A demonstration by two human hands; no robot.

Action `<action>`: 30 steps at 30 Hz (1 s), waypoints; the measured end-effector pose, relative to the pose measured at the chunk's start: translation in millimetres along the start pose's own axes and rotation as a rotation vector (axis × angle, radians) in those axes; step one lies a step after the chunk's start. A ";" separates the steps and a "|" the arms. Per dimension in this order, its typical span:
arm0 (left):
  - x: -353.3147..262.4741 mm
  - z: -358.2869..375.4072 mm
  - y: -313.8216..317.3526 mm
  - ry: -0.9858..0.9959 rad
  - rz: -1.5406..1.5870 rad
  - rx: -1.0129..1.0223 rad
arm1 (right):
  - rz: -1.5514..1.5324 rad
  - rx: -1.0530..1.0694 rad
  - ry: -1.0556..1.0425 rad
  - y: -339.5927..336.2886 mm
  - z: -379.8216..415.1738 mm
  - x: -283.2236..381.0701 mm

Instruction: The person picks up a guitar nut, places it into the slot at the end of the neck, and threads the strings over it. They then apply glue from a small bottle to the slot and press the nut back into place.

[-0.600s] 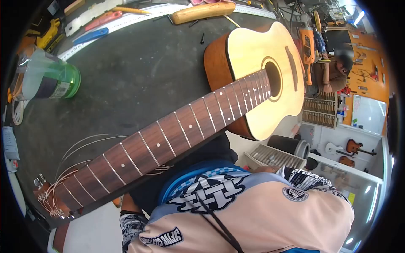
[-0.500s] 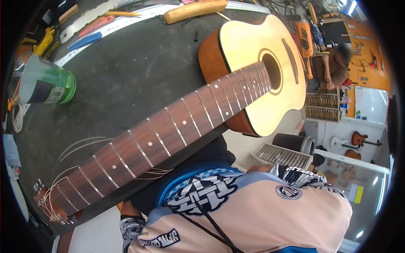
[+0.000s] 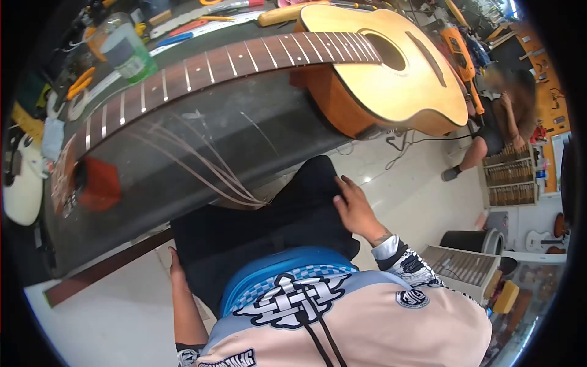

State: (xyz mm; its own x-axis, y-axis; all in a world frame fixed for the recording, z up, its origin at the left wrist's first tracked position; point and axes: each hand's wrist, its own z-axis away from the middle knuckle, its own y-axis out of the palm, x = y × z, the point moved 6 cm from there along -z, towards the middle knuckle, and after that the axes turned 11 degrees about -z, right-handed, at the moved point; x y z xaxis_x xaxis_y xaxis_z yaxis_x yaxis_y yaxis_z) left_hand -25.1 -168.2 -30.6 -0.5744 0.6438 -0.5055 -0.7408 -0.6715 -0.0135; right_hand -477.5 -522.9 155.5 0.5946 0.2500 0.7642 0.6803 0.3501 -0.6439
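Note:
An acoustic guitar [image 3: 391, 88] lies face up across the dark workbench [image 3: 244, 131], its neck pointing left and its headstock at the left end. Loose strings [image 3: 205, 165] hang from it over the bench's near edge. My right hand [image 3: 356, 208] rests on the right side of my black shorts, fingers apart, holding nothing. At the left side of the shorts is my left hand [image 3: 177, 266], seen edge-on; its fingers are mostly hidden. Neither hand touches the guitar. A dark red block [image 3: 99, 185] sits under the neck near the headstock.
A green-bottomed container [image 3: 128, 55] stands behind the neck. Along the bench's back lie a blue-handled tool [image 3: 175, 39], orange-handled scissors [image 3: 81, 84] and a wooden piece [image 3: 281, 15]. A seated person [image 3: 510, 116] is at the right, beside an orange tool [image 3: 457, 55].
The view has tilted and shifted, so the guitar appears higher. Both my hands have come into view beside my shorts. More of the floor and the seated person shows.

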 end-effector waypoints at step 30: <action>-247.9 251.8 103.3 1.103 -0.563 -0.007 | 0.574 -0.538 -0.779 -94.1 -121.2 282.1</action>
State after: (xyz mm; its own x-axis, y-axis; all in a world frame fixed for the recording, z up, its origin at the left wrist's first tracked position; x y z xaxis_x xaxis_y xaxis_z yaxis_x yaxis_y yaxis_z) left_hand -46.9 -304.8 310.6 0.4259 0.1923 -0.8841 -0.7859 -0.4055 -0.4668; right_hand -321.9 -594.7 427.0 0.5776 0.8153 0.0404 0.5999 -0.3904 -0.6984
